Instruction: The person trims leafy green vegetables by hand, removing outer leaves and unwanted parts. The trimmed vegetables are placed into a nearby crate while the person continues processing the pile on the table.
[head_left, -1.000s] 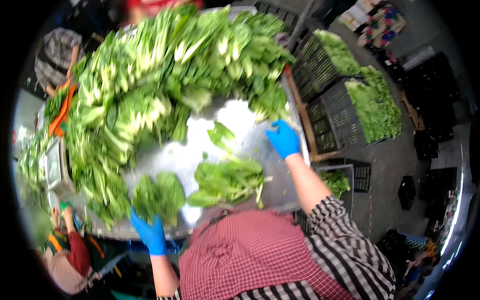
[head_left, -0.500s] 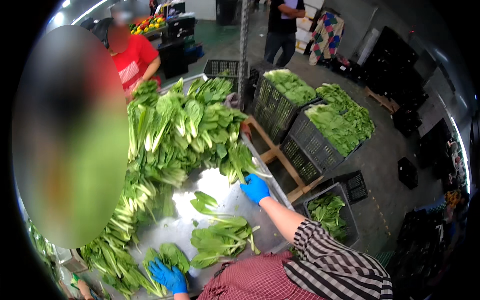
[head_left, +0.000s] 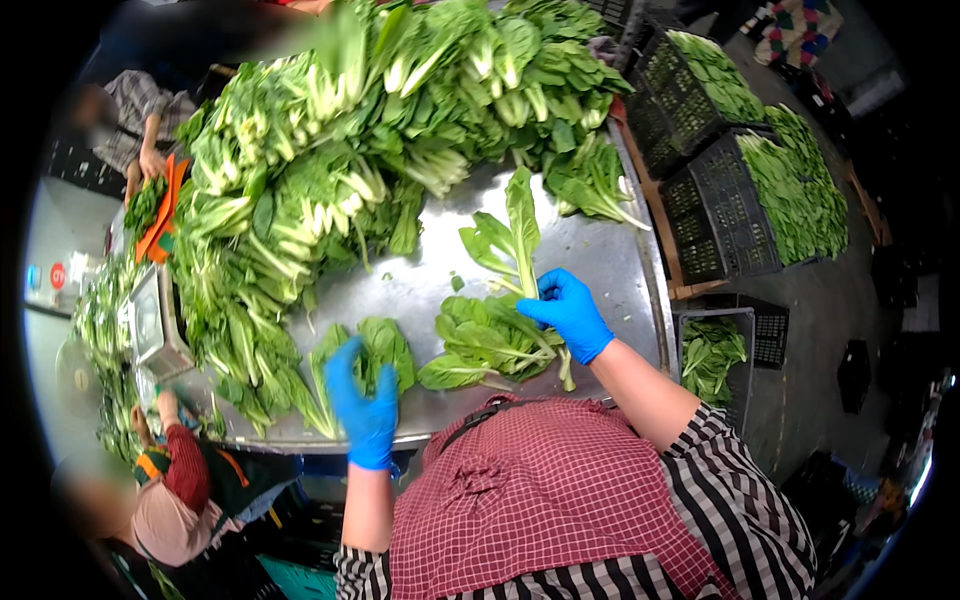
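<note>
My right hand (head_left: 572, 315), in a blue glove, pinches the pale stem base of a leafy green (head_left: 522, 235), whose leaves point away from me. Just below it, a small pile of leafy greens (head_left: 480, 335) lies on the metal table (head_left: 425, 275). My left hand (head_left: 362, 410), also gloved in blue and slightly blurred, is raised with thumb and fingers apart, holding nothing. Close to it, a few broad-leaved greens (head_left: 385, 350) rest near the table's front edge. A large heap of greens (head_left: 330, 190) curves along the far and left sides.
Black crates (head_left: 700, 215) packed with greens stand right of the table, with a grey bin (head_left: 715, 365) of loose leaves nearer. A metal box (head_left: 160, 325) sits at the left. Co-workers are at far left, one by an orange object (head_left: 163, 215), another (head_left: 185, 480) lower down.
My right hand has come nearer from the table's right side and now holds a leafy green upright. My left hand has lifted off the greens it lay on. The view has shifted.
</note>
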